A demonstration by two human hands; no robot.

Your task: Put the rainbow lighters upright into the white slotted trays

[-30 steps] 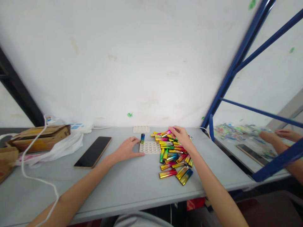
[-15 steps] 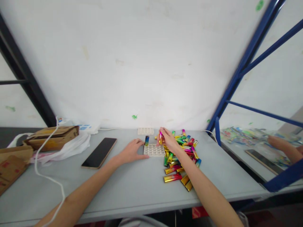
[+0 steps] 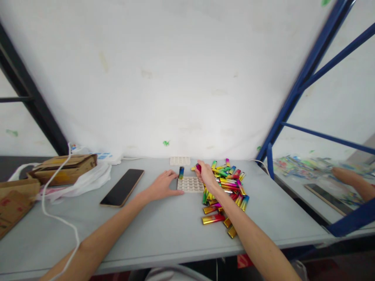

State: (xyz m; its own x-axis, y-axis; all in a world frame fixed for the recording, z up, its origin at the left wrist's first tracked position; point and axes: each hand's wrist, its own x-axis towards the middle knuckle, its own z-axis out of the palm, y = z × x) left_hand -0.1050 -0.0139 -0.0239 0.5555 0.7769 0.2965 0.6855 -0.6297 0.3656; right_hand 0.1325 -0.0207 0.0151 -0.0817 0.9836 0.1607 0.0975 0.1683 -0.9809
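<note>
A white tray with rows of small slots [image 3: 190, 189] lies in front of me on the grey table. One shiny blue-and-gold tube, shaped like a lighter case [image 3: 181, 173], stands upright at its far left corner. My left hand [image 3: 164, 183] rests at the tray's left edge, thumb and fingers apart, holding nothing. Over the tray's right side, my right hand [image 3: 206, 174] is closed on a shiny pink tube [image 3: 198, 167]; only its top shows, the rest is hidden by the fingers. Beside and under my right forearm lies a loose pile of similar metallic tubes [image 3: 212, 219] in several colours.
A second white slotted tray [image 3: 179, 160] lies by the wall. To the left are a phone [image 3: 122, 188], a cardboard box [image 3: 66, 171], a plastic bag [image 3: 93, 181] and a white cable [image 3: 43, 201]. A blue metal frame [image 3: 290, 105] rises at the right.
My right hand has turned and lowered slightly over the tray's right side, so the pink tube is now mostly covered. My left hand has stayed at the tray's left edge.
</note>
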